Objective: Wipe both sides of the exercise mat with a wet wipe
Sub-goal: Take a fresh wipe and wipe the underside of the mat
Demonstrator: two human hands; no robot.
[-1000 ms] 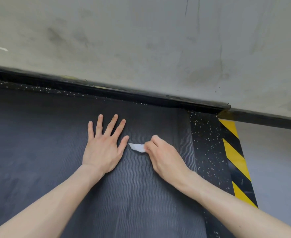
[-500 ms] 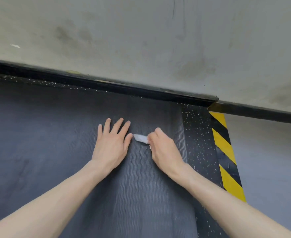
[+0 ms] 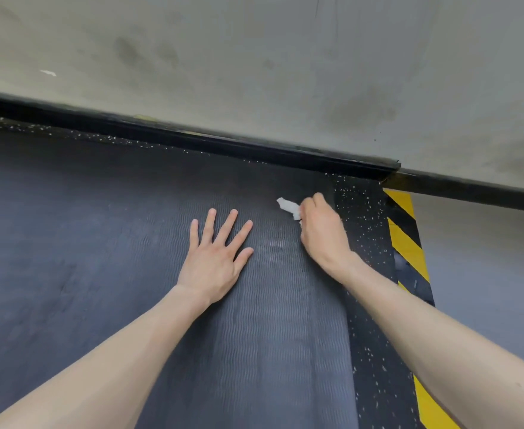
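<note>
Speckled black flooring [image 3: 369, 274] under the ribbed exercise mat [image 3: 270, 320]; I've got my left hand [image 3: 214, 261] flat, fingers spread, while my right hand [image 3: 322, 233] pinches the wet wipe [image 3: 288, 207] near the mat's far right edge.

No legible text, label, brand or number anywhere in view. Only sign: a yellow-and-black diagonal warning stripe [image 3: 407, 243] running down the right side of the frame along the speckled floor [image 3: 362, 218], bare of letters or figures.
</note>
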